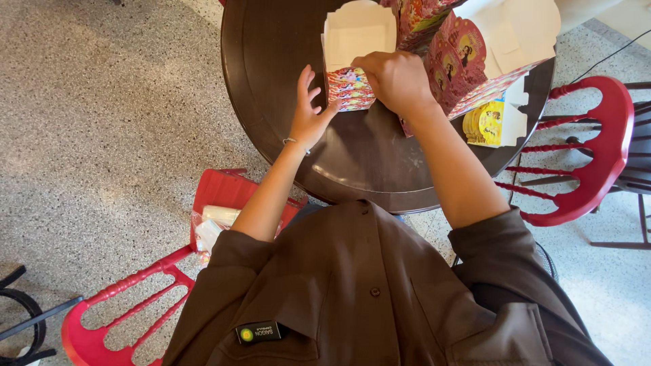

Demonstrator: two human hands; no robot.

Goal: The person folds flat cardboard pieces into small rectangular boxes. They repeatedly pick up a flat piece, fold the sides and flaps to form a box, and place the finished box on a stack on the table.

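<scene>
We have a small printed carton (352,71), red and patterned on the outside and plain white inside, standing near the middle of the round dark surface (271,61) with its top flaps open. Our right hand (397,81) is closed over its upper right edge, pinching the card there; our left hand (308,112) is spread wide, fingers splayed, with only the fingertips touching the lower left corner of the carton.

The carton looks light and thin-walled, so the likeliest trouble, in our judgement, is that the right hand's squeeze creases or tears a flap, or that the carton skews out of square because the left hand only props it and does not truly hold it. On so smooth a surface it could also slide away from the fingertips.

Just behind the right hand stands a crowd of larger folded cartons (475,54), and a yellow pack (488,122) lies near the rim; a careless elbow could topple the stack or nudge that pack off towards the red chair (597,149).
</scene>
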